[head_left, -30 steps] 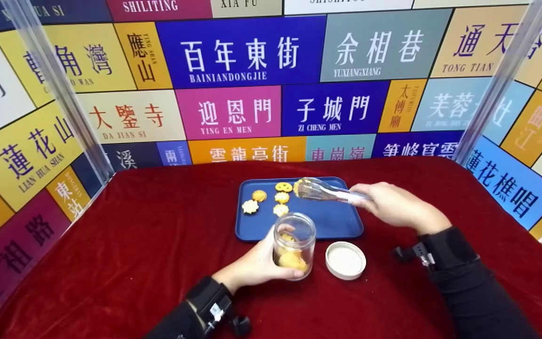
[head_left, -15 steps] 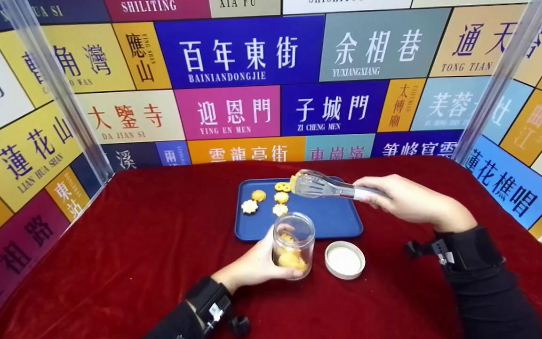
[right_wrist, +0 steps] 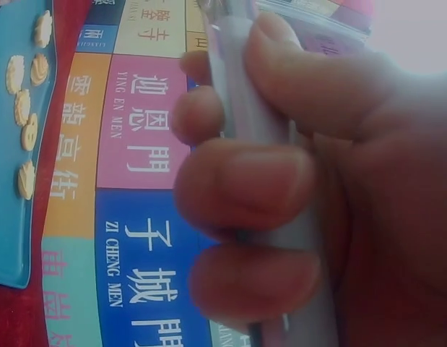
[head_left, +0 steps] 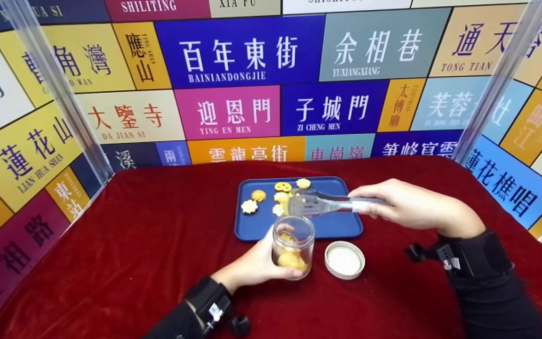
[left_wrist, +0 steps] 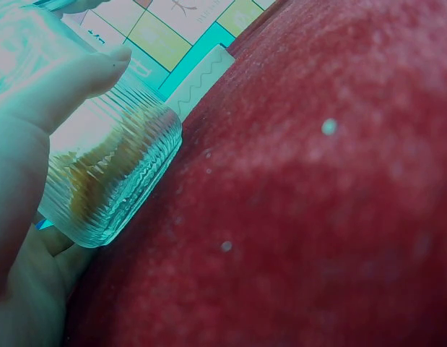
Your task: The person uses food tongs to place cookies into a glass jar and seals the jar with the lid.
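A clear glass jar with several cookies inside stands on the red cloth, gripped around its side by my left hand. In the left wrist view, the thumb lies across the ribbed jar. My right hand holds a pair of tongs, its fingers curled around the light handle in the right wrist view. The blurred tongs' head hovers over the blue tray, just behind the jar's mouth. A yellowish cookie appears at its tip, partly hidden.
Several cookies lie on the tray, including a round one near the back edge and a flower-shaped one at left. A round white lid sits right of the jar. A sign-covered wall rises behind the table.
The tongs first rose slightly with a cookie at their tip, then came down toward the jar, uncovering the cookie at the tray's back edge. The left hand and jar stay put.
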The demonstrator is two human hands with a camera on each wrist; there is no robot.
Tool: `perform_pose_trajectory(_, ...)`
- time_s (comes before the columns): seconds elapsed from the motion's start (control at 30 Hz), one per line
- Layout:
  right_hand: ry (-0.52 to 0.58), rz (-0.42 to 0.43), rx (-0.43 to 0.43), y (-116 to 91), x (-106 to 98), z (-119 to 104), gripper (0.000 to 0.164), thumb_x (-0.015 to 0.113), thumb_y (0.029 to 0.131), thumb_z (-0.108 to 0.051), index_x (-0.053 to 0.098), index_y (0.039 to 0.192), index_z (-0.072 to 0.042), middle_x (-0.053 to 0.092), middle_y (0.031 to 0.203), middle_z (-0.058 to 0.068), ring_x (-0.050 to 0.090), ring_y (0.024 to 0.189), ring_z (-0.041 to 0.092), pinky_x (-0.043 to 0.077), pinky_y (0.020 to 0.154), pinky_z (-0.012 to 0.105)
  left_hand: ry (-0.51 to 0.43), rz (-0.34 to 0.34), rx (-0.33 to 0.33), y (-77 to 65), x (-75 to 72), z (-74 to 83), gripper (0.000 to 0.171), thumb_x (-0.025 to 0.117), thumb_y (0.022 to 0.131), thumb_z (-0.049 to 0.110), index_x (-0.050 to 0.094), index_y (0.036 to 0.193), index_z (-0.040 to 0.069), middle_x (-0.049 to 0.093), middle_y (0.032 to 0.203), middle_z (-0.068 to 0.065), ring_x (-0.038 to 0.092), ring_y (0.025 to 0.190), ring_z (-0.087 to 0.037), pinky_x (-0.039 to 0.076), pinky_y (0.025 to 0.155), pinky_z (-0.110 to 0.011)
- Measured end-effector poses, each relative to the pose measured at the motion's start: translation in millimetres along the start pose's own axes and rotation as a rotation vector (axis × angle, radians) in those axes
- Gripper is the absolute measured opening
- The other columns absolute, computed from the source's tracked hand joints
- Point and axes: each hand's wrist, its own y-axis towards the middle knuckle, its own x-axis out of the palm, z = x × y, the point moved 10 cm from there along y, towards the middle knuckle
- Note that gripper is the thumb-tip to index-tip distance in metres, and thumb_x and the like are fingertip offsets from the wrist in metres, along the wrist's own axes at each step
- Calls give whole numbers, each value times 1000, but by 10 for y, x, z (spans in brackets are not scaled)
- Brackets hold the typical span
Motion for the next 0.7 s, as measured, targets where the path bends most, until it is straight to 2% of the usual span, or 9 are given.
perform_pose_trajectory(0.23,-11,-36,-49,15,64,-43,19,60,111,-31,73,122,-24,63,84,-8,55,73,5,47,65,26,-4,-5,0,-5,5,0,101,94,83,20,27,159,20,56,150,-11,57,134,-12,40,120,-34)
perform_pose_trajectory(0.43,-9,-63,-61,37,113,-47,19,59,111,-32,73,121,-23,63,84,-9,55,73,4,47,67,26,-21,-11,-1,-7,8,-5,112,93,84,21,17,166,23,54,156,-11,54,138,-11,36,122,-34)
perform_pose_trajectory(0.7,15,-79,-52,46,132,-21,20,59,110,-34,73,118,-22,63,82,-9,53,69,4,46,63,25,-29,-14,17,-6,11,26,113,93,84,19,16,167,24,53,156,-11,54,139,-12,35,123,-36)
